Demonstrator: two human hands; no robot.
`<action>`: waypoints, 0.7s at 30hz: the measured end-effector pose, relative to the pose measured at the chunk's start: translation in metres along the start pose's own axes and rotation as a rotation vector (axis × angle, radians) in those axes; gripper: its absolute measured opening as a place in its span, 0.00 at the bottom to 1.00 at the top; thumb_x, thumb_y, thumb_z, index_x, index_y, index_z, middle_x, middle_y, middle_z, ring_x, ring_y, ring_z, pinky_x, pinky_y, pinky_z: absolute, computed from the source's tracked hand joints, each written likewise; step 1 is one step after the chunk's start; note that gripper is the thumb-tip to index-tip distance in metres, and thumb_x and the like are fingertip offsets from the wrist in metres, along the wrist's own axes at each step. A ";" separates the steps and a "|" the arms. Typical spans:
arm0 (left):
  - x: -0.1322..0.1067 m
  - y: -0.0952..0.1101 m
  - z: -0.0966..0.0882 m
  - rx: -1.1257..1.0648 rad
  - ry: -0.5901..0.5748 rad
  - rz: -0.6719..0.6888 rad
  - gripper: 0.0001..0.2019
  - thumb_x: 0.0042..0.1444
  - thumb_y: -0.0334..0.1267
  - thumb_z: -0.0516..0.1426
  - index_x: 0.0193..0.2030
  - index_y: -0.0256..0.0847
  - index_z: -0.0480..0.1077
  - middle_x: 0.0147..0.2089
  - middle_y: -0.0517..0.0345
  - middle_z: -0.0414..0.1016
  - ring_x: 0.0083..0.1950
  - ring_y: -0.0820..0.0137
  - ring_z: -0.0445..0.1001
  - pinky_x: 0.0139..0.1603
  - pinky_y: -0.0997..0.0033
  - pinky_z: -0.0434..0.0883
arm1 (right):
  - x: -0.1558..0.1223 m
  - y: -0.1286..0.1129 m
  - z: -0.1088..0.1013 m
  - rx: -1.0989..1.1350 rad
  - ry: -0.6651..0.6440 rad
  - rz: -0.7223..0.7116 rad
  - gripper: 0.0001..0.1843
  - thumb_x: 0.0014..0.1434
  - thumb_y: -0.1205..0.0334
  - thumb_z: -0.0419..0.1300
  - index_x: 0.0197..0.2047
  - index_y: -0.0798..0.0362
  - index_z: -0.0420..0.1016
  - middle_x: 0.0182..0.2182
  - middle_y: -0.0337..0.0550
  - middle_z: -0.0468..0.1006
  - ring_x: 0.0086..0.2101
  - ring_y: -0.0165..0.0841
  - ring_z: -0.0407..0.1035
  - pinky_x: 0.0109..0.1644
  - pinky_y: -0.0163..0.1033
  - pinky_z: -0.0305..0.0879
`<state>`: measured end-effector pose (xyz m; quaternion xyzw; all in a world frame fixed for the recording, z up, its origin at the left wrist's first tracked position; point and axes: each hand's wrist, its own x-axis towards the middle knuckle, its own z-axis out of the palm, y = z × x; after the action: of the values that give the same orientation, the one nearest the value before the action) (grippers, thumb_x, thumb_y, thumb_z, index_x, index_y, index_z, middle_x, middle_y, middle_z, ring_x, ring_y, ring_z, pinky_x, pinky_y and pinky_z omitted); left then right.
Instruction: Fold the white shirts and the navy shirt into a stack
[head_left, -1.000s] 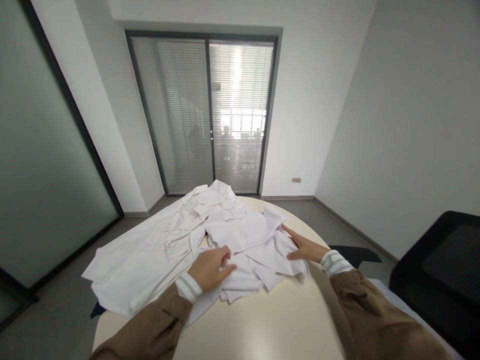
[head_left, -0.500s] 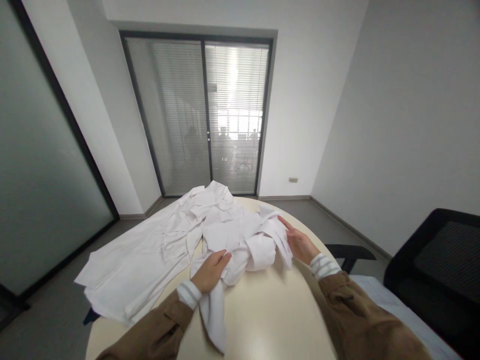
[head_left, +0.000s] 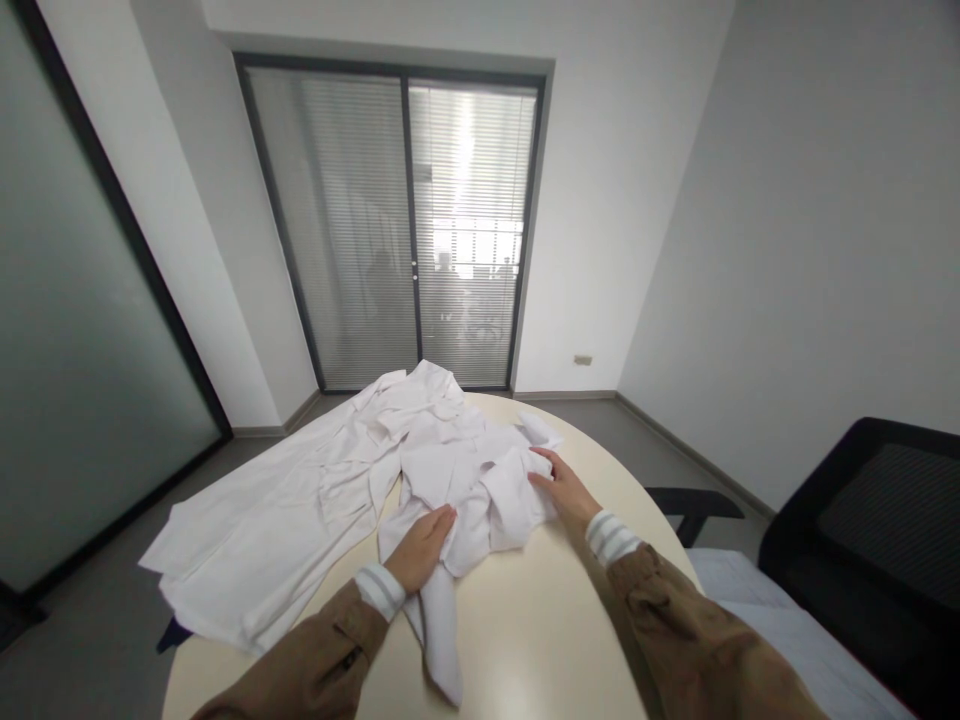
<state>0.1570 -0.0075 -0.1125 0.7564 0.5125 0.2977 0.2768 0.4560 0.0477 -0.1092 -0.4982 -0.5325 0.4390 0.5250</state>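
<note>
A crumpled white long-sleeved garment (head_left: 472,500) lies bunched on the round table (head_left: 517,640). My left hand (head_left: 424,548) is closed on its near left part, the fingertips pressed on the cloth. Below that hand, what looks like a sleeve trails toward the table's front. On the right side, my right hand (head_left: 566,492) has thumb and fingers around the garment's edge; the fingertips are partly hidden by the cloth. A second white garment (head_left: 262,530) is spread out to the left, its far end touching or overlapping the bunched one.
A black mesh office chair (head_left: 870,540) stands at the right, with pale cloth (head_left: 780,610) on its seat. Its armrest (head_left: 694,503) is close to the table's right edge. Beyond the table are a glass door with blinds (head_left: 390,240) and white walls.
My right hand has moved left and inward, bringing the garment's right edge over toward the middle. My left hand keeps nearly the same place on the cloth.
</note>
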 end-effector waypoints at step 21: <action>-0.023 0.021 -0.018 0.205 -0.345 0.542 0.37 0.55 0.45 0.60 0.71 0.43 0.54 0.66 0.47 0.66 0.64 0.57 0.67 0.68 0.56 0.59 | 0.000 -0.032 -0.058 -0.251 -0.210 0.092 0.45 0.33 0.68 0.73 0.59 0.46 0.73 0.53 0.45 0.77 0.50 0.46 0.72 0.59 0.54 0.64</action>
<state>0.1498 -0.0337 -0.0895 0.9284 0.2655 0.1750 0.1924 0.5117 0.0402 -0.0736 -0.5349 -0.6117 0.4423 0.3794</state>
